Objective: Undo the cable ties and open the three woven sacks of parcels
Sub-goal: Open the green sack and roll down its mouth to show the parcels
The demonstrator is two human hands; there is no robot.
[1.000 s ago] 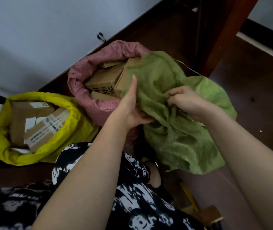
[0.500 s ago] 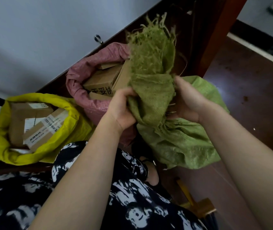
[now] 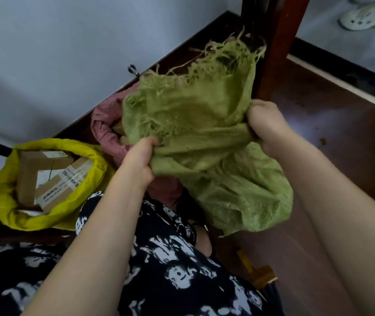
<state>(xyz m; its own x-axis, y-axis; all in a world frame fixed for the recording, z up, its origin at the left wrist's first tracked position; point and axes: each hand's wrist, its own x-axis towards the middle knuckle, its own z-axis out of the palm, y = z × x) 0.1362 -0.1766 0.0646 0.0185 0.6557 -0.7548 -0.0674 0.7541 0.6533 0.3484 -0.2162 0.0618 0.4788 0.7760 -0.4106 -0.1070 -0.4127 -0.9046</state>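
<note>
A green woven sack stands on the floor in front of me, its frayed mouth spread wide between my hands. My left hand grips the left side of the sack's neck. On the right side, my right hand grips the fabric. Behind it a pink sack stands open with cardboard parcels partly hidden by the green fabric. At the left a yellow sack is open, its rim rolled down around brown parcels. No cable tie shows.
A dark wooden post rises right behind the green sack. A white wall runs along the back left. Dark brown floor lies to the right. A yellow-handled tool lies by my legs. A slipper sits top right.
The green sack's gathered neck has been pulled apart: my hands moved away from each other and the frayed mouth, bunched upright before, now spreads wide.
</note>
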